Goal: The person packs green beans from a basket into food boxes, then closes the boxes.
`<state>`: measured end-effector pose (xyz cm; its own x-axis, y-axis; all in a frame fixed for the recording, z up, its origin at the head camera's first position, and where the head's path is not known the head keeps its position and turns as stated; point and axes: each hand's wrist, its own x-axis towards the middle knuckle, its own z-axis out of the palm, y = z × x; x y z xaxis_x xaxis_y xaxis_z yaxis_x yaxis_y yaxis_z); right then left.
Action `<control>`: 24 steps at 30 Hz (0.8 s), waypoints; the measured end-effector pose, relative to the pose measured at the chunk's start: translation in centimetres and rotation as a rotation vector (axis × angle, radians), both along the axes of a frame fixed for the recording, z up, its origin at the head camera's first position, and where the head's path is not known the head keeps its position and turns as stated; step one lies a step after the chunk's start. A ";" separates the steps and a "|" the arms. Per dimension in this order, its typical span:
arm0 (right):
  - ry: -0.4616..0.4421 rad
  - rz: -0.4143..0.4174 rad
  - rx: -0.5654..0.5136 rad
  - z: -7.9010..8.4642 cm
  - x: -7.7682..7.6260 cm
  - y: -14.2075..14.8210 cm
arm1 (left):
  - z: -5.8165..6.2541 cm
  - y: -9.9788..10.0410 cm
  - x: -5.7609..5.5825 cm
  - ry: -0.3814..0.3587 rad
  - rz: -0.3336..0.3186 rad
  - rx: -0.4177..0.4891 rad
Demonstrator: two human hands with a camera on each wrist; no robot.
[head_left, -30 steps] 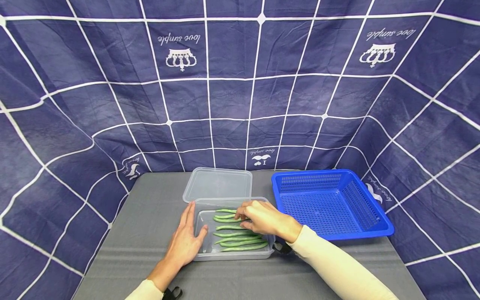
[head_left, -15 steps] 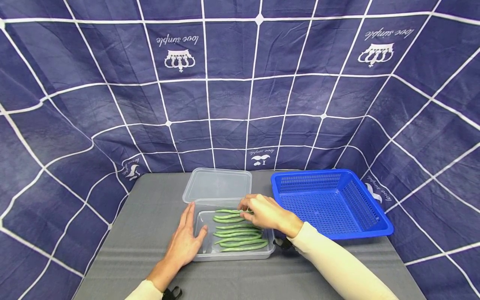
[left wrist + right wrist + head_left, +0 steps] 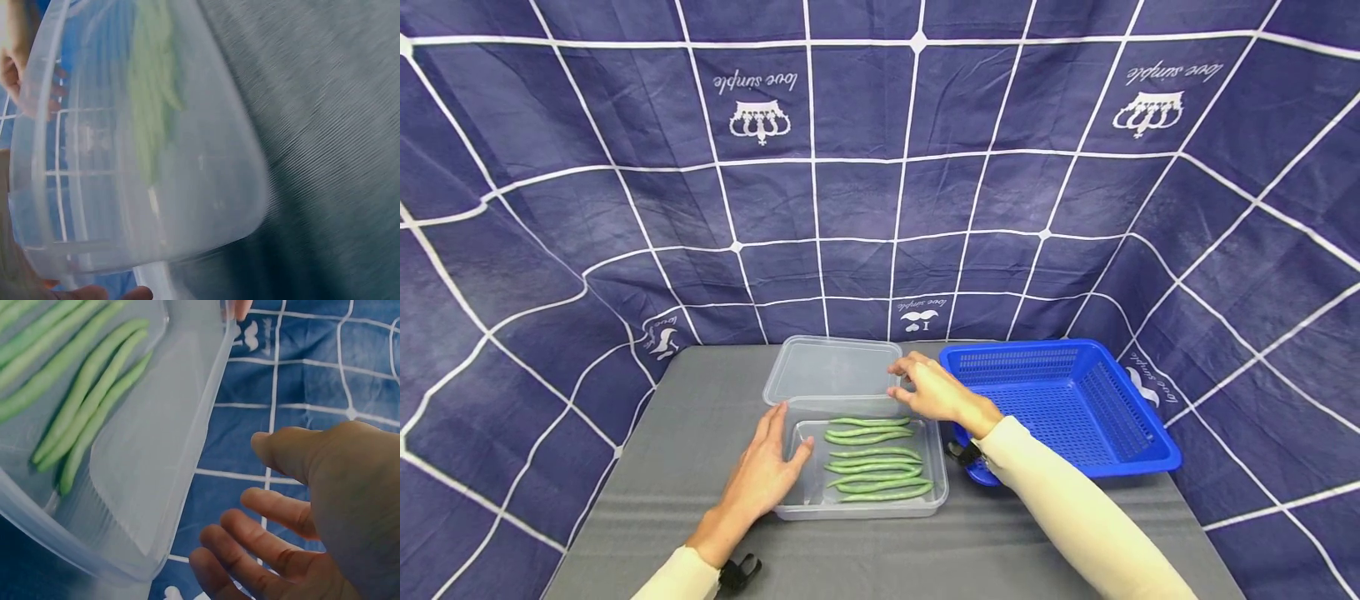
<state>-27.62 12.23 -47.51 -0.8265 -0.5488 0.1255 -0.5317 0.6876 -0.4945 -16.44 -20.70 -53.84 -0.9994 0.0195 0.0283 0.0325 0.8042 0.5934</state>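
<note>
A clear plastic container (image 3: 865, 510) sits on the grey cloth, with several green beans (image 3: 876, 464) lying side by side in it. My left hand (image 3: 760, 467) is at the container's left wall, fingers extended along it and thumb over the rim. My right hand (image 3: 936, 387) hovers beyond the container's far right corner, overlapping the right edge of the clear lid (image 3: 835, 371) in the head view. Its fingers are loosely bent and apart, with nothing between them, as the right wrist view shows. The left wrist view sees the green beans blurred through the container wall.
A blue plastic basket (image 3: 1052, 417) with perforated walls stands right of the container, partly behind my right forearm. The lid lies flat behind the container. Dark blue cloth (image 3: 865, 192) with white grid lines hangs at the back and both sides.
My right hand has risen from the beans and moved back past the container's far rim, its fingers spreading. The left hand stays at the container's left side.
</note>
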 end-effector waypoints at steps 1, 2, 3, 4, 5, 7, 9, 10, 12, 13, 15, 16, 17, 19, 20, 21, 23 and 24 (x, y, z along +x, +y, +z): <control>-0.017 -0.005 -0.001 0.0 -0.4 0.1 | 0.2 -0.1 -0.3 0.003 -0.002 0.001; -0.006 0.007 -0.011 -1.3 -1.6 0.7 | 0.5 -0.1 -0.7 0.009 -0.006 0.001; -0.011 0.006 -0.011 -1.5 -2.2 0.8 | 0.7 -0.2 -1.1 0.011 -0.008 -0.002; -0.016 0.007 -0.013 -1.9 -2.8 0.9 | 0.9 -0.3 -1.5 0.013 -0.010 -0.001; -0.008 0.007 -0.015 -2.9 -3.8 1.1 | 1.1 -0.5 -2.0 0.012 -0.012 -0.001; 0.009 0.012 -0.016 -4.4 -5.4 1.5 | 1.6 -0.7 -2.9 0.010 -0.020 -0.004; -0.032 -0.008 0.006 -4.1 -5.8 1.3 | 2.0 -0.9 -4.0 0.002 -0.031 -0.008; -0.043 -0.010 0.005 -4.6 -6.4 1.3 | 2.1 -1.1 -4.6 0.003 -0.042 -0.002; -0.093 -0.018 0.018 -4.3 -6.8 1.0 | 2.4 -1.5 -5.7 0.005 -0.070 -0.001; -0.122 -0.025 0.021 -4.3 -7.0 0.9 | 2.5 -1.7 -6.2 0.005 -0.085 0.002; -0.174 -0.032 0.007 -4.1 -7.2 0.7 | 2.5 -2.0 -7.3 0.006 -0.113 0.003; -0.188 -0.033 0.007 -4.2 -7.4 0.7 | 2.5 -2.2 -7.7 0.004 -0.127 -0.001; -0.199 -0.036 0.021 -4.3 -7.5 0.5 | 2.5 -2.3 -8.2 0.004 -0.136 -0.008; -0.227 -0.036 0.034 -3.8 -7.4 0.3 | 2.3 -2.5 -9.0 -0.007 -0.135 -0.011; -0.235 -0.033 0.047 -3.5 -7.3 0.1 | 2.3 -2.7 -9.4 -0.018 -0.132 -0.013; -0.249 -0.035 0.061 -3.1 -7.2 -0.1 | 2.2 -2.8 -9.7 -0.026 -0.129 -0.014; -0.266 -0.034 0.095 -2.5 -6.9 -0.5 | 2.0 -2.9 -10.4 -0.053 -0.112 -0.008; -0.290 -0.035 0.100 -1.9 -6.6 -0.7 | 1.9 -3.0 -10.7 -0.068 -0.105 -0.006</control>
<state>-34.21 11.51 -49.45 -0.8385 -0.5172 -0.1713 -0.3535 0.7557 -0.5513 -27.18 -23.74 -51.90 -0.9915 0.1238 -0.0402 0.0762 0.8022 0.5921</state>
